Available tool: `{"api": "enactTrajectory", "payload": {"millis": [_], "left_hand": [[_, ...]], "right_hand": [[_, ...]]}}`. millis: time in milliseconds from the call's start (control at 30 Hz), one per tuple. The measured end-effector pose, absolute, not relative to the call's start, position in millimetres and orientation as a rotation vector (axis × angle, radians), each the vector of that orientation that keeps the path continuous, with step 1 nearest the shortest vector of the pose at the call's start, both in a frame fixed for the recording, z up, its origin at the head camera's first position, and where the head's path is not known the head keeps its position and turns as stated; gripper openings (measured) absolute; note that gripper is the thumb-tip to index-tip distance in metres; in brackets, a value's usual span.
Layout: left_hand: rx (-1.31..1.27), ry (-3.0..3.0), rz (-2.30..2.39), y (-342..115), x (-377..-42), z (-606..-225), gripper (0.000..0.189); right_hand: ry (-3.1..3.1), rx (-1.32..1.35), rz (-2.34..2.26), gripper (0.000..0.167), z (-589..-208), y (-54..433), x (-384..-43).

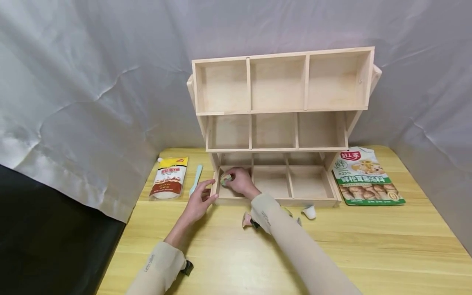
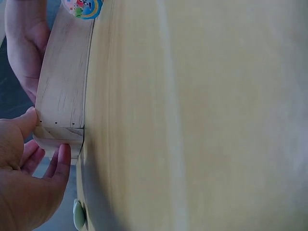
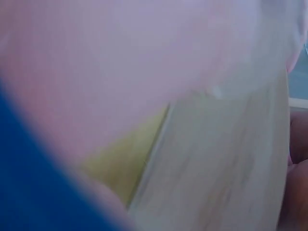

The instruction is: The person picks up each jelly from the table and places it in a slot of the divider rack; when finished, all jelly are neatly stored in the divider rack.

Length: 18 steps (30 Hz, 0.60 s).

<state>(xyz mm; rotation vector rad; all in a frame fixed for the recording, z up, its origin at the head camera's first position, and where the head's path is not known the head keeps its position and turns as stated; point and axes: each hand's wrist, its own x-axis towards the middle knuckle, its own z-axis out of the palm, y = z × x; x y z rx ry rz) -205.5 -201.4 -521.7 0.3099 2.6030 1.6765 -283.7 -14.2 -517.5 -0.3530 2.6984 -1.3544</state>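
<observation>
Right hand (image 1: 240, 180) pinches the patterned piece (image 1: 225, 179), likely light, best edge-held; left hand (image 1: 197, 203) grips the wooden box (image 1: 313, 202), front-left corner!

Grey sheeting (image 1: 110, 53), perhaps cloth, backs the table (image 1: 413, 241).

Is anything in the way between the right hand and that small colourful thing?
Nothing visible: the right hand holds the small colourful thing at the bottom-left compartment. The left hand touches a corner of the wooden box.
</observation>
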Motion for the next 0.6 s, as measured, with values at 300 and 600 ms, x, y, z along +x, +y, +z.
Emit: {"api": "enactTrajectory", "payload": {"millis": [300, 600], "left_hand": [[0.318, 2.638, 1.681, -206, -215, -547, 0.056], [0.318, 2.630, 1.662, -208, -214, -545, 0.057]], "right_hand": [[2.669, -0.234, -1.367, 0.037, -519, -14, -282], [2.677, -0.226, -1.333, 0.040, -519, -14, -280]]}}
